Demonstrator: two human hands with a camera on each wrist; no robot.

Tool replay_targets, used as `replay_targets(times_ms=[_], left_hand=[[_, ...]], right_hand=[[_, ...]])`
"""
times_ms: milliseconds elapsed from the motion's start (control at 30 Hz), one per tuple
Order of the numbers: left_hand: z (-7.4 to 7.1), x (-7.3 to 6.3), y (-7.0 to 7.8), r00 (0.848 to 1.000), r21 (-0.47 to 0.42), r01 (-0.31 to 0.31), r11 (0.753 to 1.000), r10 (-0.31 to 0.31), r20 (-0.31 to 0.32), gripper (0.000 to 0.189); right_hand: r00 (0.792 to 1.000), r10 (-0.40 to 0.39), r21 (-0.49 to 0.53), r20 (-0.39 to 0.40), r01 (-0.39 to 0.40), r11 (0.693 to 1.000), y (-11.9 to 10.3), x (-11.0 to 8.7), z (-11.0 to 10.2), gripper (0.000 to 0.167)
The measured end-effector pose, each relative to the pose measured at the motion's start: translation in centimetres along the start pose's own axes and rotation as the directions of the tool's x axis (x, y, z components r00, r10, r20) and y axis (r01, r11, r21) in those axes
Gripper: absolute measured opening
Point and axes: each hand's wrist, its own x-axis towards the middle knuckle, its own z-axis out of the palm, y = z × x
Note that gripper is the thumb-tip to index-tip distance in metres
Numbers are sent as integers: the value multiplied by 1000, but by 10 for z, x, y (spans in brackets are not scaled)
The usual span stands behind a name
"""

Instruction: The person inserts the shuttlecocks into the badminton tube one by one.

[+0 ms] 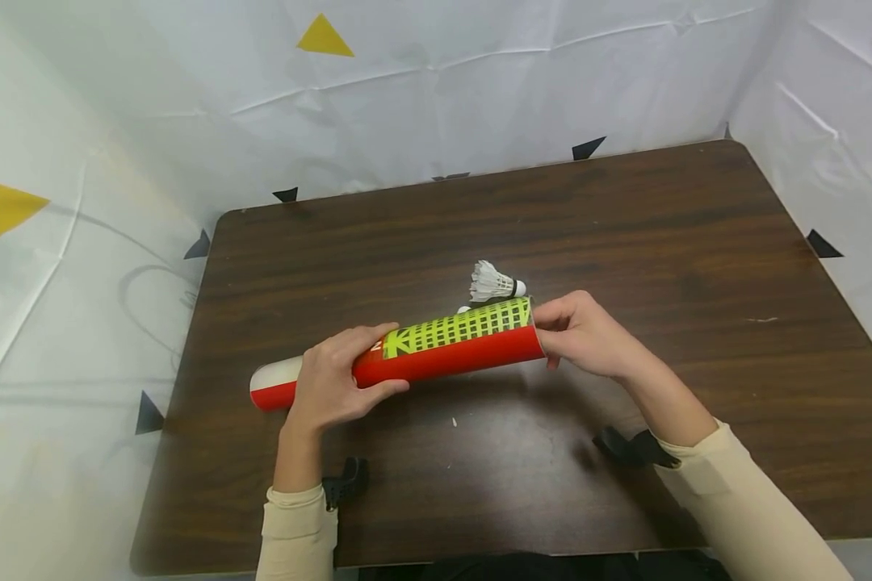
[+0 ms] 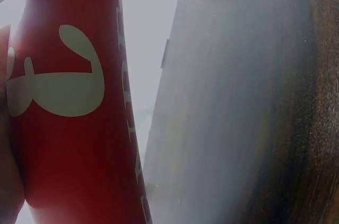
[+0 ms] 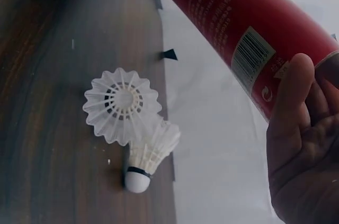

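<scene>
A red, yellow-green and white shuttlecock tube [image 1: 450, 367] is held at a slant above the table. Around its left part, my left hand [image 1: 337, 375] grips it with the thumb along the near side. My right hand [image 1: 589, 335] is at the tube's right-hand mouth, its fingers reaching in; in the right wrist view the thumb [image 3: 296, 83] lies by the rim. Whether those fingers pinch anything inside is hidden. Behind the tube, a white feather shuttlecock [image 1: 496, 284] lies on its side. A second shuttlecock [image 3: 123, 101] touches it, mostly covered by the tube in the head view.
The dark wood-grain table [image 1: 661, 234] carries small white flecks [image 1: 454, 421]. White sheeting [image 1: 443, 97] with yellow and black triangles surrounds the table's back and sides. A black wrist mount [image 1: 632, 448] sits on each forearm.
</scene>
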Motion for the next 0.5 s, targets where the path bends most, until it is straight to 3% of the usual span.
replay_targets(times_ms=[267, 500], left_hand=[[0, 0, 0, 1000, 4, 5, 1000, -5, -4, 68], [0, 1, 2, 1000, 14, 3, 1000, -3, 6, 68]], right_hand=[[996, 90, -14, 25, -90, 996, -1, 12, 1, 11], [991, 59, -37, 118, -54, 998, 2, 9, -7, 12]])
